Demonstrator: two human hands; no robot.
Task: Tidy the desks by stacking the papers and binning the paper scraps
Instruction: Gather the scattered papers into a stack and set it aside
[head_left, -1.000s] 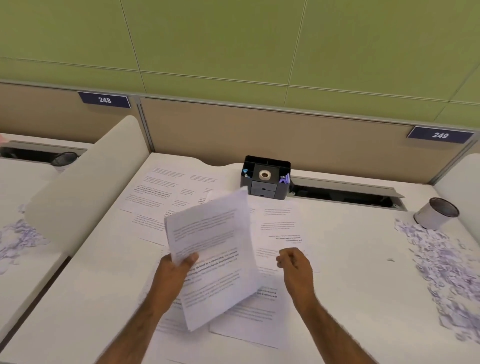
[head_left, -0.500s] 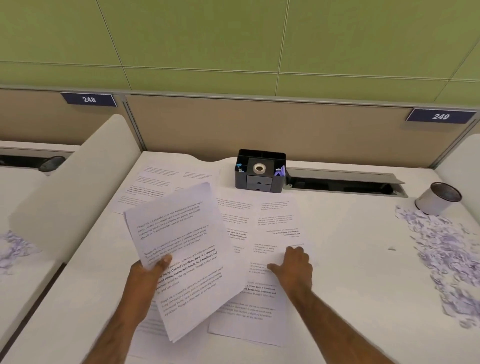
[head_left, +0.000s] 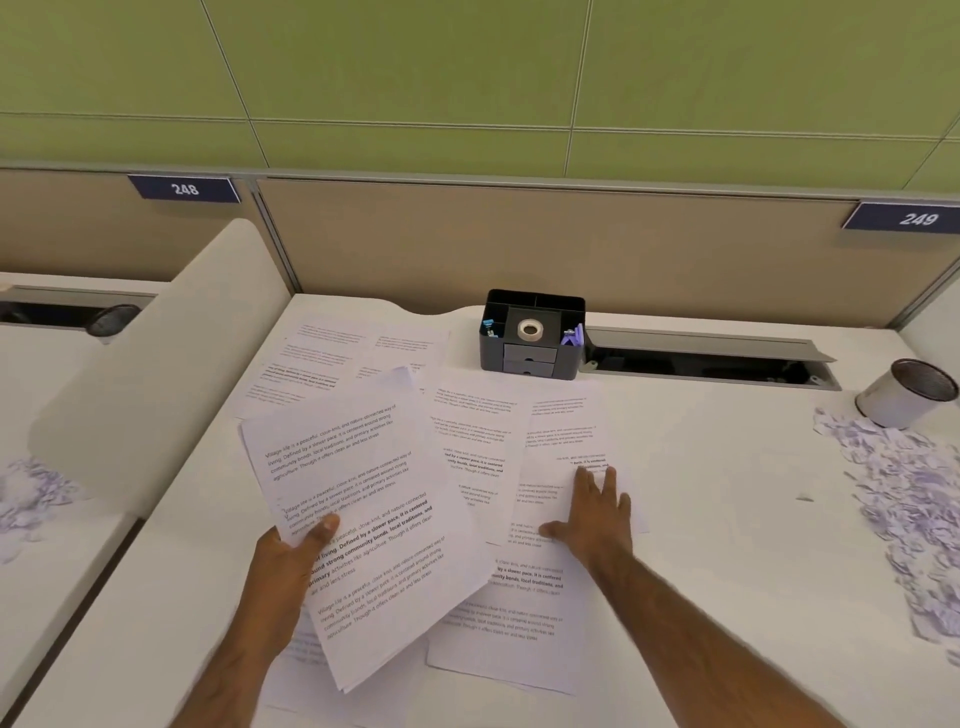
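Observation:
My left hand (head_left: 291, 558) holds a thin stack of printed sheets (head_left: 363, 499) above the white desk, thumb on top of the lower left edge. My right hand (head_left: 592, 514) lies flat with straight fingers on a printed sheet (head_left: 563, 431) on the desk. More printed sheets lie around: two at the back left (head_left: 322, 364), one in the middle (head_left: 472, 436), one near the front (head_left: 519, 613). Paper scraps (head_left: 904, 499) are heaped along the desk's right side, and more scraps (head_left: 26, 493) lie on the desk to the left.
A black desk organiser (head_left: 530, 335) with a tape roll stands at the back. A white cup-like bin (head_left: 906, 392) stands at the far right above the scraps. A white divider (head_left: 156, 358) separates the left desk. An open cable slot (head_left: 706, 358) runs along the back.
My left hand has lowered and tilted its sheets towards the left. My right hand has opened from a loose curl and moved forward to lie flat on a sheet.

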